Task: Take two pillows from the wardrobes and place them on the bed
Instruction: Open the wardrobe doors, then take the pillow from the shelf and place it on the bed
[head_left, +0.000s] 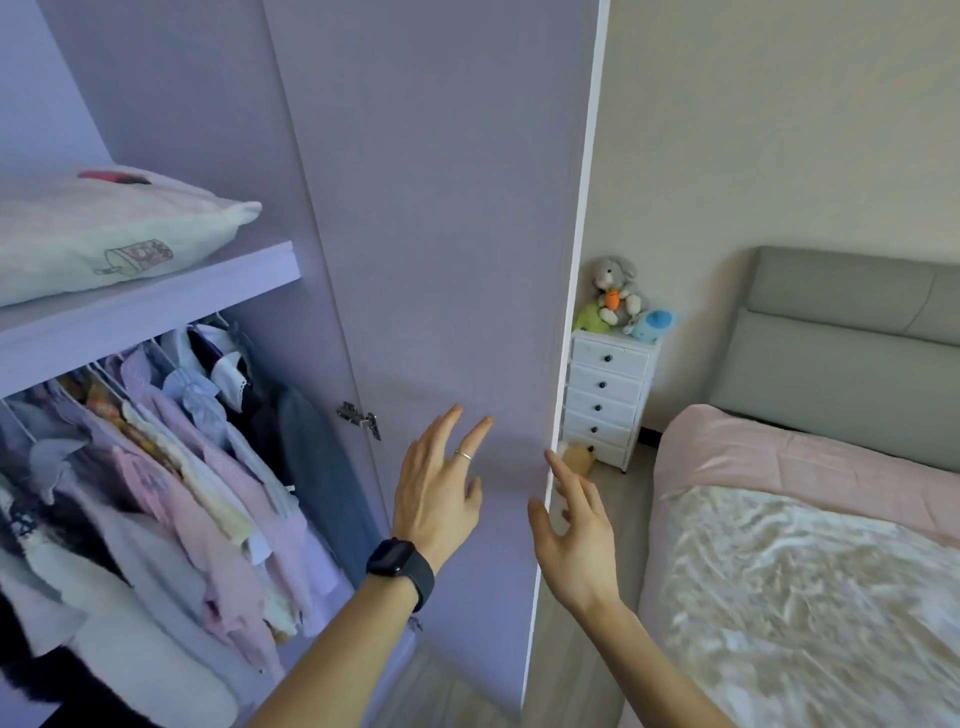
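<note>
A white pillow (104, 234) with a small printed picture lies on the upper shelf (156, 306) of the open lilac wardrobe at the left. The wardrobe door (447, 234) stands swung open in the middle. My left hand (436, 493), with a ring and a dark watch on the wrist, is spread open in front of the door's inner face. My right hand (571, 530) is open by the door's outer edge, fingertips close to it; I cannot tell whether they touch. The bed (810, 561) with a pink sheet and a patterned blanket is at the right.
Hanging clothes (156, 493) fill the rail under the shelf. A white chest of drawers (608, 395) with stuffed toys (618, 296) on top stands by the wall beyond the door. A grey padded headboard (852, 338) backs the bed. A strip of floor runs between door and bed.
</note>
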